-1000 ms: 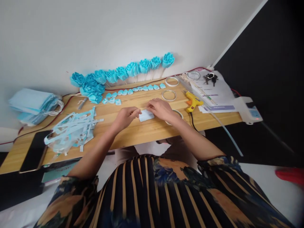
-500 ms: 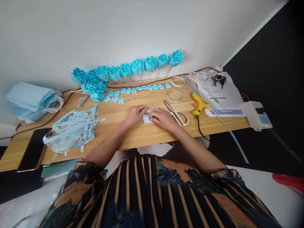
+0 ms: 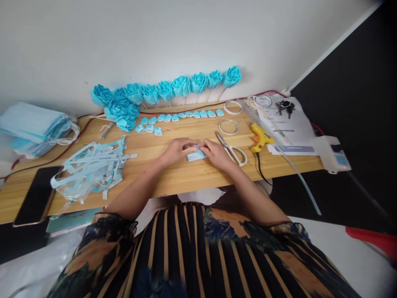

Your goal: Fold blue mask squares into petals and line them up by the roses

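Observation:
A small folded piece of light blue fabric (image 3: 196, 155) lies on the table between my hands, its front edge showing below my fingers. My left hand (image 3: 178, 150) pinches it from the left, and my right hand (image 3: 216, 153) pinches its right end. The fingertips of both hands nearly meet over its top edge, and part of the fabric is hidden under them. Scissors (image 3: 231, 148) with white handles lie just right of my right hand. Beyond my hands is a row of small folded blue petals (image 3: 176, 117), with several more in a shorter row.
Blue fabric flowers (image 3: 166, 90) on sticks line the wall. Cut strips (image 3: 91, 169), a phone (image 3: 36, 194) and stacked blue masks (image 3: 34, 124) lie left. Right are tape rolls (image 3: 228, 126), a yellow glue gun (image 3: 259, 138) with a cord, keys (image 3: 285, 107) and a power strip (image 3: 333, 154).
My fingers have shifted on the fabric, and my right hand has moved slightly right. More of the fabric's front edge shows. The camera view has turned a little.

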Demonstrator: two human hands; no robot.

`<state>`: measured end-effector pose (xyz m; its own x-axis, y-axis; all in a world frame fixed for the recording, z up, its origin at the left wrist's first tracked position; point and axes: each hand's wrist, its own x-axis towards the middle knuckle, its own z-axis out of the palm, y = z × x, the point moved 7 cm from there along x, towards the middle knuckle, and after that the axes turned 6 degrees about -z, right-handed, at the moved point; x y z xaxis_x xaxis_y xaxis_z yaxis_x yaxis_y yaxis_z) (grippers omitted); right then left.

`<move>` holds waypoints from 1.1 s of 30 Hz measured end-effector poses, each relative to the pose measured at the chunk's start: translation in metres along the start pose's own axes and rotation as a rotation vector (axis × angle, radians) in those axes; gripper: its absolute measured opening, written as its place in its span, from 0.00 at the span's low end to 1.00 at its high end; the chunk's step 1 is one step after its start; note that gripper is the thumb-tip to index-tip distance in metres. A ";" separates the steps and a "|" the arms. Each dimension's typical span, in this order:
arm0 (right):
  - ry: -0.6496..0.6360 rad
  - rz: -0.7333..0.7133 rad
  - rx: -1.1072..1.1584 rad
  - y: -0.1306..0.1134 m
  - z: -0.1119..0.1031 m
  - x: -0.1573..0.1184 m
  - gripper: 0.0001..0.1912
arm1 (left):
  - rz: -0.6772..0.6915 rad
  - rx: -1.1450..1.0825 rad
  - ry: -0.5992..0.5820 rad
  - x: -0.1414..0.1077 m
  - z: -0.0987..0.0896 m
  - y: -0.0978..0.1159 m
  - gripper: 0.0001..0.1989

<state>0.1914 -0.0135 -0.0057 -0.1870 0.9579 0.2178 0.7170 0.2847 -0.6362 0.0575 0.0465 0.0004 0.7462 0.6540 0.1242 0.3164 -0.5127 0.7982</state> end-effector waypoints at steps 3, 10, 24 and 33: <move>0.020 0.044 0.039 0.002 -0.002 0.000 0.09 | 0.100 0.109 0.011 0.001 0.000 0.000 0.18; 0.019 0.037 0.055 -0.003 -0.002 -0.001 0.13 | 0.147 0.190 0.137 0.003 0.000 -0.006 0.08; 0.005 0.085 -0.101 0.003 0.001 0.005 0.09 | 0.162 0.177 0.122 -0.009 0.000 0.024 0.16; 0.381 0.099 0.224 0.022 -0.042 0.036 0.11 | 0.124 0.117 0.004 -0.006 0.013 0.020 0.17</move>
<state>0.2286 0.0261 0.0192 0.1661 0.9107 0.3783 0.5484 0.2335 -0.8030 0.0671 0.0252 0.0086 0.7818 0.5835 0.2199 0.2878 -0.6505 0.7028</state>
